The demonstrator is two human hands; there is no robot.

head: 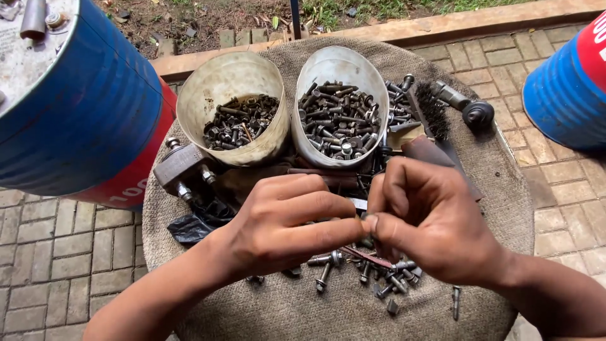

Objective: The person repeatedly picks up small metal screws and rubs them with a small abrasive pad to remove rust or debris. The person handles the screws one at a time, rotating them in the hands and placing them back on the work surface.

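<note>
Bolts (325,275) lie loose at lower centre on the burlap-covered table (499,183). Something tiny is pinched between left hand (287,224) and right hand (429,221), too hidden to identify. Two tubs (230,79) up top are already part-filled, plenty left unsorted.

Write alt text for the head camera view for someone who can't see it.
A left hand and right hand meet fingertip to fingertip over loose bolts on a burlap-covered round table. Behind them stand two cut containers of nuts and bolts.
</note>
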